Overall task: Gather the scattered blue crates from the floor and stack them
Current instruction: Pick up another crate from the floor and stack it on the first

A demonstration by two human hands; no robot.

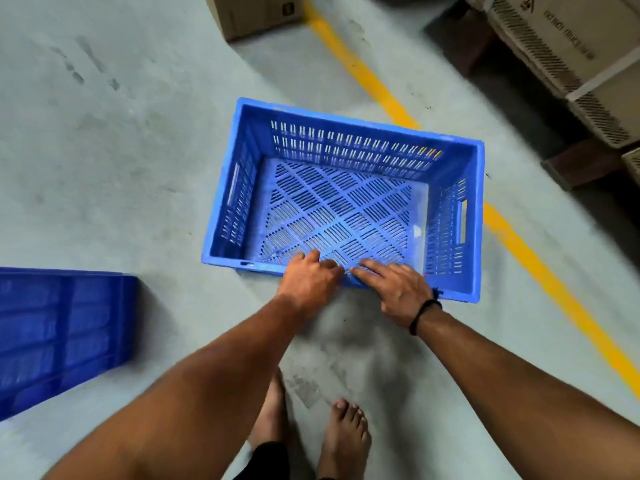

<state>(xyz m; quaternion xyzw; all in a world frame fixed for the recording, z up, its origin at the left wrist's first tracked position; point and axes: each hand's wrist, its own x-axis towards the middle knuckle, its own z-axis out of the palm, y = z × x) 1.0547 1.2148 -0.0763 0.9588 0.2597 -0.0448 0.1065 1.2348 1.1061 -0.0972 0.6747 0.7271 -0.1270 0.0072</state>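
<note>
Blue crate (pixel 346 199) sits upright on the grey floor (pixel 121 150); both hands, left (pixel 308 284) and right (pixel 394 291), rest on its near rim, fingers seemingly curled over it. Second crate (pixel 59 337) lies left.

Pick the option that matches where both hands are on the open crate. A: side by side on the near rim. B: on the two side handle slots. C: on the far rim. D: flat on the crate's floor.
A: the left hand and right hand sit close together on the near rim of the crate, fingers curling over it, while the side handle slots are untouched.
</note>
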